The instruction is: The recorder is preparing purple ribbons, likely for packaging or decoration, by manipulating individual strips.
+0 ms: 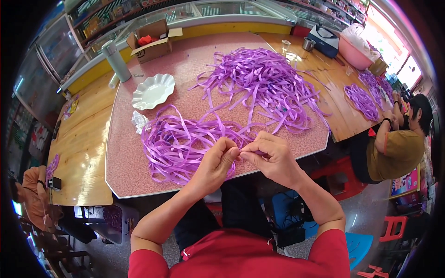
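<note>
Head view: both hands meet over the near edge of the pink speckled tabletop [139, 153]. Left hand [217, 163] curled, fingertips pinched on a strand of purple ribbon [238, 149]; right hand [273, 156] likewise pinched on the same strand, fingertips of the two hands touching or nearly so. The strand runs back into the near ribbon heap [181, 143], a loose tangle lying on the tabletop just beyond and left of the hands. A larger ribbon pile [264, 83] lies farther back, right of centre. White scalloped plate [154, 91] sits at far left of the pink surface, crumpled white wrapper [139, 121] just in front of it. Open cardboard box [152, 41] and grey cylindrical flask [116, 60] stand at the far edge. A seated person in a mustard shirt [396, 148] works at the wooden table to the right, with smaller ribbon bundles [361, 99] there.
</note>
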`<state>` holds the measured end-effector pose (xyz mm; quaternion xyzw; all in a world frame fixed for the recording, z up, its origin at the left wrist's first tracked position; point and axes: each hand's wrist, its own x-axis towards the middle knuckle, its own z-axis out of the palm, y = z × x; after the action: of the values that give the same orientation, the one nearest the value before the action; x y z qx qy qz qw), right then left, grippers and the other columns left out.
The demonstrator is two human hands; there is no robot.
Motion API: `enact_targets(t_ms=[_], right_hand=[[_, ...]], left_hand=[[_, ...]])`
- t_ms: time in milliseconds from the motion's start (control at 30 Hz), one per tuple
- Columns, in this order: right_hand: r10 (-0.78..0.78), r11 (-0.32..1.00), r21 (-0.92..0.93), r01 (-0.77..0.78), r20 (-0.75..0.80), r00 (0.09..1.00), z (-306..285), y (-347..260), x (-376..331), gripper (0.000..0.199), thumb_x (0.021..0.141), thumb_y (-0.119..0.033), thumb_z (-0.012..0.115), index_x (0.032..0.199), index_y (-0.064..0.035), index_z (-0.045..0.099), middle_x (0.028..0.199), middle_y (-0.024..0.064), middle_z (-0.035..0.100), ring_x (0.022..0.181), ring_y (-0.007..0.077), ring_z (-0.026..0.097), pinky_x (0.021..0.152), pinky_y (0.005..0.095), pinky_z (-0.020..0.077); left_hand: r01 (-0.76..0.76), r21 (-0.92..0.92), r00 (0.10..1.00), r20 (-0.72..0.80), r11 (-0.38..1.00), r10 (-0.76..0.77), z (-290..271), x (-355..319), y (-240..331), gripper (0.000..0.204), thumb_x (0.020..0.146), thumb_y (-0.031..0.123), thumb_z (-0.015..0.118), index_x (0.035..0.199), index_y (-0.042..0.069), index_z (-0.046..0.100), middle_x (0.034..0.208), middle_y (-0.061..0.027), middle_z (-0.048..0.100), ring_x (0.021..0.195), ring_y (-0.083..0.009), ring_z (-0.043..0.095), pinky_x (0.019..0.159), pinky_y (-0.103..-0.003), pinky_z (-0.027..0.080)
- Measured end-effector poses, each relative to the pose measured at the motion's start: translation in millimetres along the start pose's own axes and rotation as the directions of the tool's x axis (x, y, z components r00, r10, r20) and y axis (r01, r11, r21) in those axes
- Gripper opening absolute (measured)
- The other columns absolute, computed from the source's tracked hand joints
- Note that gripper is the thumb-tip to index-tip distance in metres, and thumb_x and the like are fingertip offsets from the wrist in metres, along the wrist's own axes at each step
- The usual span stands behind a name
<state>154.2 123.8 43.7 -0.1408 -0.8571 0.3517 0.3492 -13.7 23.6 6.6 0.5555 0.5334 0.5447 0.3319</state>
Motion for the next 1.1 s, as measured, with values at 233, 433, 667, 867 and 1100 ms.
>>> enact_targets(t_ms=[233, 433, 667, 867, 1100], right_hand=[[-0.125, 0.988, -0.096, 0.123, -0.018, 0.992, -3, 6, -1, 0.012, 0.080, 0.003, 0.076, 0.090, -0.0011, 0.071, 0.075, 0.0065, 0.057, 0.065, 0.0178, 0.057, 0.055, 0.0308, 0.0436], [-0.192, 0.960, -0.210, 0.185, -0.015, 0.981, -5, 9, -3, 0.015, 0.078, 0.003, 0.077, 0.091, -0.0005, 0.071, 0.076, 0.0079, 0.058, 0.065, 0.0209, 0.058, 0.056, 0.0329, 0.0452], [-0.036, 0.997, -0.064, 0.036, 0.001, 0.999, -6, 9, -7, 0.013, 0.082, 0.002, 0.076, 0.094, -0.0009, 0.074, 0.076, 0.0057, 0.060, 0.065, 0.0152, 0.056, 0.055, 0.0284, 0.0430], [0.058, 0.989, 0.135, -0.058, 0.001, 0.998, -11, 6, -7, 0.012, 0.084, -0.001, 0.076, 0.095, -0.0014, 0.074, 0.078, 0.0023, 0.060, 0.067, 0.0088, 0.054, 0.058, 0.0252, 0.0416], [0.370, 0.804, 0.507, -0.310, -0.018, 0.929, 9, 30, -17, 0.008, 0.090, -0.004, 0.073, 0.097, -0.0014, 0.072, 0.086, -0.0013, 0.065, 0.072, 0.0023, 0.053, 0.060, 0.0198, 0.0412]], left_hand=[[0.180, -0.228, 0.982, 0.101, 0.957, -0.161, -5, 10, -10, 0.036, 0.107, 0.034, 0.046, 0.100, 0.000, 0.058, 0.085, -0.0019, 0.057, 0.079, -0.0087, 0.050, 0.070, -0.027, 0.044], [0.139, -0.099, 0.983, 0.133, 0.985, -0.125, 2, 9, -9, 0.034, 0.107, 0.034, 0.049, 0.098, 0.003, 0.059, 0.082, 0.0013, 0.056, 0.076, -0.0056, 0.047, 0.067, -0.022, 0.040], [0.121, -0.233, 0.987, 0.133, 0.965, -0.091, -1, 3, 1, 0.020, 0.105, 0.021, 0.054, 0.103, 0.001, 0.054, 0.092, -0.0010, 0.055, 0.089, -0.0079, 0.051, 0.081, -0.024, 0.043], [0.235, -0.452, 0.966, 0.204, 0.860, -0.157, -6, -2, -3, 0.013, 0.098, 0.016, 0.065, 0.101, 0.006, 0.058, 0.100, 0.0005, 0.059, 0.096, -0.0087, 0.054, 0.090, -0.025, 0.043], [0.243, -0.670, 0.970, 0.159, 0.701, -0.185, -1, -13, -7, 0.010, 0.093, 0.008, 0.070, 0.097, 0.007, 0.061, 0.106, -0.0061, 0.063, 0.101, -0.0147, 0.060, 0.092, -0.028, 0.045]])
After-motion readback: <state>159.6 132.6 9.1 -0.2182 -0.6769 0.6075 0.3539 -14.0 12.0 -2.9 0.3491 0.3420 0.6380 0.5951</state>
